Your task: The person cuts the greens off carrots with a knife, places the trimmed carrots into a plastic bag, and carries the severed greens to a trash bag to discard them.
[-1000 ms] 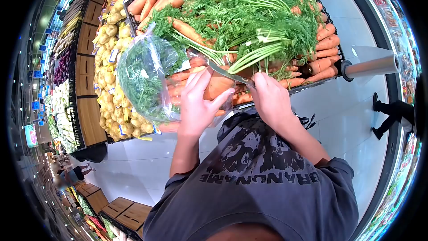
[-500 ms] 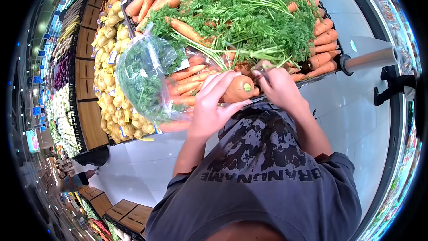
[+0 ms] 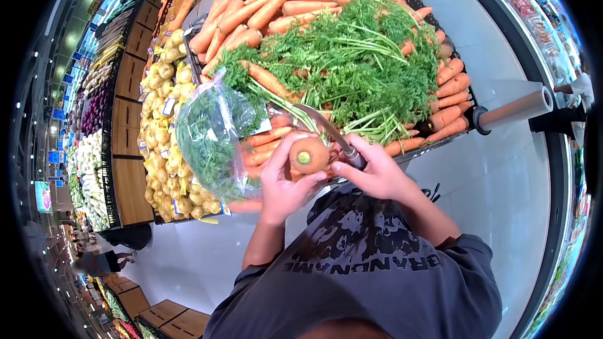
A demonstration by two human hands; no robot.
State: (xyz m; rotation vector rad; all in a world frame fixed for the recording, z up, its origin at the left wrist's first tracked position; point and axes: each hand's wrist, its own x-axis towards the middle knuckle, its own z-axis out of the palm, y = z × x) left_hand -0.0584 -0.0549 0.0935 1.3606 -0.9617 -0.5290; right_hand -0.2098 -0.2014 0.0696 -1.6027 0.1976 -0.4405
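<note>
Carrot (image 3: 309, 156) in left hand (image 3: 282, 180); knife (curved) (image 3: 330, 128) beside.

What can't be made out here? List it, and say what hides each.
All in the head view:
- Held carrot: its far end is hidden behind its top and the left hand.
- Knife: part of its handle is covered by the right hand.
- Leafy greens: leaves hide what lies beneath.
- White label: any print is too small.

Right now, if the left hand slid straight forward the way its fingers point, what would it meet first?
Probably the curved, silvery metal knife blade, which crosses just ahead of the left hand, though depth is unclear.
</note>
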